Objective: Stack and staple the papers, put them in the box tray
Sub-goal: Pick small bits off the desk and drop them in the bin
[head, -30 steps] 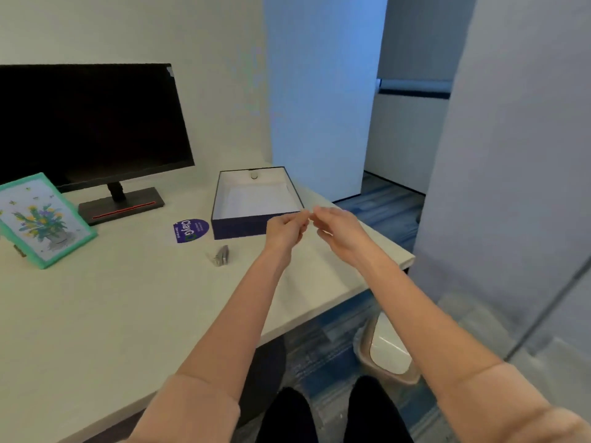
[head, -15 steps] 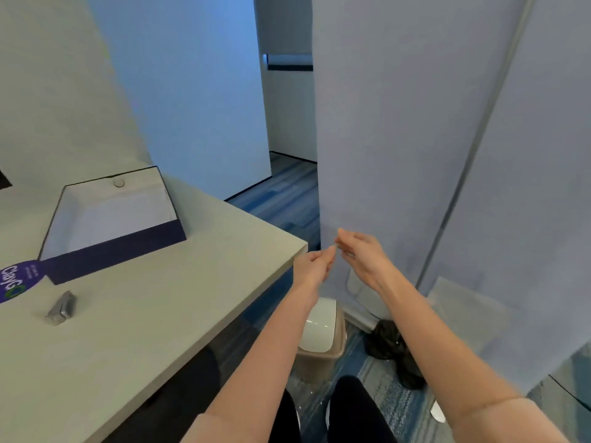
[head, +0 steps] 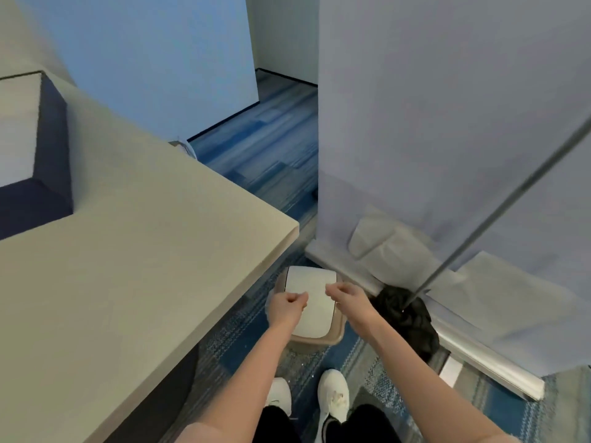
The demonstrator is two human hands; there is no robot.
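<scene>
In the head view, my left hand [head: 286, 306] and my right hand [head: 348, 298] hang at lower centre of the frame. They are a little apart, above the white lid of a waste bin [head: 315, 314] on the floor. The fingers of both curl inward toward each other; I cannot tell whether they pinch anything small. The box tray [head: 51, 161], dark blue outside and pale inside, sits at the left edge of the frame on the desk [head: 144, 251]. My white shoes [head: 332, 398] show at the bottom. A black bag [head: 412, 321] lies just right of the bin.
</scene>
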